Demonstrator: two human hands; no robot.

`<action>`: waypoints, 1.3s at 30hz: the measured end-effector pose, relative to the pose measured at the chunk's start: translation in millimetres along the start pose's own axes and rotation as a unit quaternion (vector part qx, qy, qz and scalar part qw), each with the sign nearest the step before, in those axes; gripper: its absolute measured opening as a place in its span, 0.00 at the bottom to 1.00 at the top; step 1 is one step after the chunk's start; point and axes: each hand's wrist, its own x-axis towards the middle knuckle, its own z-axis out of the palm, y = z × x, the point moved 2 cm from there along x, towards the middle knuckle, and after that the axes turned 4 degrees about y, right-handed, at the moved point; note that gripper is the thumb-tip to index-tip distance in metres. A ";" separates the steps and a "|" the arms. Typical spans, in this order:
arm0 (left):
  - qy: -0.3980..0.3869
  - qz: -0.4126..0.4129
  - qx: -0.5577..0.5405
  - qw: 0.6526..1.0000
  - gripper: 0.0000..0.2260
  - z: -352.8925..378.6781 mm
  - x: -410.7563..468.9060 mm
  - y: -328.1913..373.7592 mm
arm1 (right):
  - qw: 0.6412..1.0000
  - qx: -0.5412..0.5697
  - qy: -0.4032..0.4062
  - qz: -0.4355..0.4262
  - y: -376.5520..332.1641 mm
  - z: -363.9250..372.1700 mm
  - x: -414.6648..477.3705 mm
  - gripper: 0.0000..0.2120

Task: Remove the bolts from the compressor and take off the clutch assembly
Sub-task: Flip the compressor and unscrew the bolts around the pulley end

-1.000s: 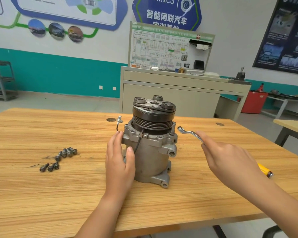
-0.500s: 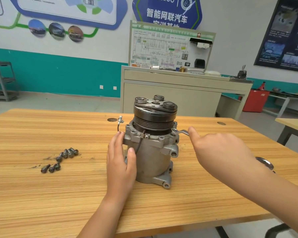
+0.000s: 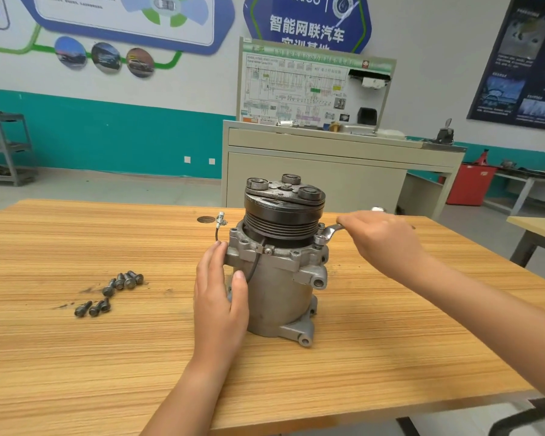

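compressor (image 3: pixel 277 291): grey metal body, upright on its base, near the middle of a wooden table (image 3: pixel 76 372), well back from the near edge. clutch assembly (image 3: pixel 283 212): black grooved pulley with a plate on top, seated on the compressor's upper end. flange bolt (image 3: pixel 319 240): at the right rim of the flange just under the pulley, with the head of a wrench (image 3: pixel 332 230) set on it. right hand (image 3: pixel 387 243): to the right of the pulley at flange height, fingers curled over the wrench handle, forearm running in from the lower right above the tabletop. left hand (image 3: pixel 219 297): laid against the compressor's left side, fingers straight and reaching up to touch the flange, thumb up the front of the body, forearm coming from the near edge. wire with connector (image 3: pixel 220 221): rising from the flange's left side, just above the left fingertips. loose bolts (image 3: pixel 110 292): two small clusters on the table to the left, well apart from the compressor and both hands. bare wood lies between the compressor and the near edge and out to the right edge.
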 end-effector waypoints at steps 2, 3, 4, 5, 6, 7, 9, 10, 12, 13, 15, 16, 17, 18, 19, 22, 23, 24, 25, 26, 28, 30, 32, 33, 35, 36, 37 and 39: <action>-0.002 0.004 -0.001 1.000 0.21 -0.2 -0.2 0.5 | 0.998 0.045 0.033 -0.009 -4.8 16.0 10.4 0.10; -0.002 0.006 -0.001 1.000 0.21 -0.5 -0.2 0.8 | 0.997 0.060 0.035 -0.014 -7.1 21.7 13.8 0.10; -0.002 0.008 -0.002 1.000 0.20 -0.4 -0.1 1.2 | 0.997 0.070 0.031 -0.021 -8.5 25.7 15.6 0.10; -0.001 0.007 -0.002 1.000 0.20 -0.3 -0.1 1.4 | 0.996 0.079 0.026 -0.019 -8.9 27.5 15.9 0.10; -0.001 0.005 -0.002 1.000 0.21 0.0 -0.1 1.3 | 0.996 0.089 0.028 -0.001 -7.9 26.3 14.8 0.09; -0.001 0.003 -0.003 1.000 0.22 0.2 -0.1 0.9 | 0.993 0.104 0.041 0.036 -6.2 22.0 13.1 0.08; 0.000 0.001 -0.004 1.000 0.23 0.4 -0.3 0.5 | 0.972 0.158 0.079 0.155 -1.6 6.4 5.1 0.11; 0.001 0.001 -0.005 1.000 0.23 0.5 -0.3 0.6 | 0.955 0.189 0.092 0.207 -0.5 -4.3 -0.1 0.13; 0.001 0.000 -0.007 1.000 0.23 1.0 -0.3 0.8 | 0.946 0.204 0.083 0.238 -4.4 -27.6 -12.2 0.17; 0.001 -0.001 -0.009 1.000 0.23 1.1 -0.3 0.9 | 0.957 0.177 0.047 0.226 -9.1 -38.4 -18.6 0.19; 0.001 -0.003 -0.010 1.000 0.24 1.0 -0.2 1.2 | 0.973 0.104 -0.061 0.199 -20.2 -53.6 -31.1 0.21; 0.001 -0.004 -0.010 1.000 0.24 1.0 -0.1 1.5 | 0.972 0.069 -0.112 0.193 -24.6 -58.0 -35.3 0.23; 0.001 -0.004 -0.011 1.000 0.24 0.8 -0.2 1.8 | 0.970 0.038 -0.151 0.187 -28.2 -60.4 -37.5 0.24; 0.002 -0.003 -0.011 1.000 0.24 0.5 -0.3 2.0 | 0.967 0.010 -0.185 0.176 -31.7 -61.3 -37.8 0.25; 0.002 -0.002 -0.012 1.000 0.24 0.1 -0.2 1.9 | 0.963 -0.012 -0.213 0.167 -35.5 -61.4 -36.2 0.26; 0.003 -0.001 -0.014 1.000 0.24 -0.3 -0.1 1.8 | 0.951 -0.044 -0.259 0.165 -44.0 -61.9 -27.1 0.28; 0.002 0.000 -0.014 1.000 0.24 -0.3 0.0 1.5 | 0.948 -0.057 -0.269 0.162 -46.3 -62.1 -24.1 0.29; 0.002 -0.001 -0.014 1.000 0.24 -0.1 -0.1 1.3 | 0.945 -0.074 -0.277 0.154 -49.8 -62.9 -20.8 0.30; 0.002 -0.002 -0.015 1.000 0.24 0.2 -0.3 1.1 | 0.942 -0.093 -0.288 0.144 -54.2 -63.9 -17.2 0.30; 0.002 -0.004 -0.015 1.000 0.24 0.6 -0.5 1.0 | 0.939 -0.110 -0.297 0.133 -58.2 -64.6 -13.6 0.31; 0.002 -0.007 -0.016 1.000 0.24 0.9 -0.6 0.8 | 0.935 -0.129 -0.310 0.117 -62.8 -63.5 -8.0 0.31; 0.002 -0.006 -0.016 1.000 0.24 1.4 -0.6 0.5 | 0.937 -0.133 -0.305 0.107 -60.7 -60.2 -6.5 0.29; 0.003 -0.005 -0.018 1.000 0.24 1.6 -0.5 0.6 | 0.949 -0.127 -0.277 0.082 -52.3 -57.8 -9.1 0.25; 0.003 -0.006 -0.018 1.000 0.24 1.5 -0.6 0.5 | 0.956 -0.114 -0.263 0.070 -45.7 -56.9 -10.6 0.24; 0.001 -0.010 -0.018 1.000 0.24 1.2 -0.5 0.3 | 0.961 -0.092 -0.259 0.042 -29.0 -53.5 -12.1 0.24; 0.000 -0.010 -0.018 1.000 0.24 1.1 -0.4 0.3 | 0.960 -0.093 -0.262 0.026 -20.6 -50.5 -12.5 0.24; 0.000 -0.009 -0.016 1.000 0.24 1.1 -0.3 0.4 | 0.960 -0.100 -0.260 0.013 -12.7 -46.2 -12.2 0.24; 0.001 -0.007 -0.014 1.000 0.23 1.3 -0.1 0.8 | 0.967 -0.103 -0.234 0.006 0.2 -32.9 -9.3 0.22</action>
